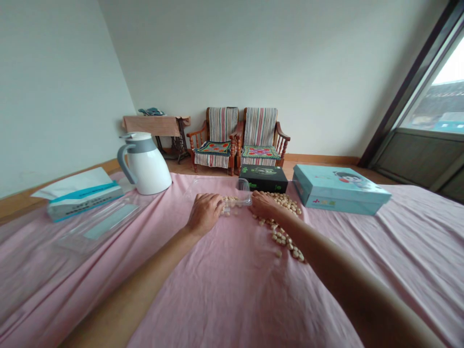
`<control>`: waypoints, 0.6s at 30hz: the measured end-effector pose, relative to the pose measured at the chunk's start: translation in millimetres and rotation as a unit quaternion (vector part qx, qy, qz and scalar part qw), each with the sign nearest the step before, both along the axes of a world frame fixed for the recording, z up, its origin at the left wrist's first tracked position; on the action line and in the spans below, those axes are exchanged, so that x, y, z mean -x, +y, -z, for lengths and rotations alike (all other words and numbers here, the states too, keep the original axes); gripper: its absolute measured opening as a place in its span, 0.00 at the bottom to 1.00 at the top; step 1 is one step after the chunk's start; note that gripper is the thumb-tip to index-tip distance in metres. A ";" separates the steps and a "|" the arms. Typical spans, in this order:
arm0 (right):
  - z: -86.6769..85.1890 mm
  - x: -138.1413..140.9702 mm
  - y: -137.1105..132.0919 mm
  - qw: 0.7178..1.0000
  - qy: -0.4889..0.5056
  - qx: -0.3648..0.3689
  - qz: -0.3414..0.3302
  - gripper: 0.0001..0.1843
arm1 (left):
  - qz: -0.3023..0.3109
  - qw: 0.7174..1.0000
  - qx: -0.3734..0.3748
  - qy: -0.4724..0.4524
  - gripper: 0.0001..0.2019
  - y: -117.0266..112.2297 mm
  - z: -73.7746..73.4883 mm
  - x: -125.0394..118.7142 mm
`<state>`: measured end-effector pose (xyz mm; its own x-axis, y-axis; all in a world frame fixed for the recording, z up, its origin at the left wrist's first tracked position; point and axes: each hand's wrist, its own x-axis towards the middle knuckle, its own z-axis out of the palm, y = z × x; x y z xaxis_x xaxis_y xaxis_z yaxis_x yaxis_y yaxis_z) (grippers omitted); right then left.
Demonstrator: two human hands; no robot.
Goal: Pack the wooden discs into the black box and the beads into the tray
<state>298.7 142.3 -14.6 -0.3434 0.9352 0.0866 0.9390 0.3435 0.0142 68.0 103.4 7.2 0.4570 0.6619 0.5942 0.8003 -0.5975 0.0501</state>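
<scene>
A clear plastic box [237,197] with its lid raised at the back sits on the pink cloth, some tan nut-like pieces [230,198] in it. My left hand [206,211] is closed at its front left, fingers curled on the edge. My right hand [264,205] is by the box's right end, fingers bent and pressed together beside a heap of the same pieces [286,202]; what they hold is hidden. More loose pieces [284,239] trail toward me along my right forearm. A few lie in front of the box.
A black box [263,178] stands behind my right hand, and a light-blue box [340,191] to its right. On the left are a white jug [147,166], a tissue pack [85,195] and a clear plastic tray [105,224]. Two wooden chairs [237,137] stand beyond the pink cloth [232,290].
</scene>
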 end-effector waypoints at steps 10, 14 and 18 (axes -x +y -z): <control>-8.3 -14.6 -55.5 0.996 0.016 0.022 -0.088 0.14 | 0.014 1.000 0.003 -0.007 0.04 -3.9 -2.1 -2.7; -15.2 -34.5 -43.9 0.986 0.114 0.041 -0.115 0.15 | 0.037 0.996 -0.058 -0.052 0.14 -19.8 -4.9 -9.8; -14.8 -49.6 -3.3 0.993 0.110 -0.033 0.036 0.19 | 0.152 0.986 -0.064 -0.035 0.10 -43.1 6.9 -26.8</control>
<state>348.3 139.0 0.3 -0.2412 0.9468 0.2132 0.9443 0.2796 -0.1734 94.9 60.3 0.3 0.5774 0.4184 0.7011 0.5811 -0.8138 0.0071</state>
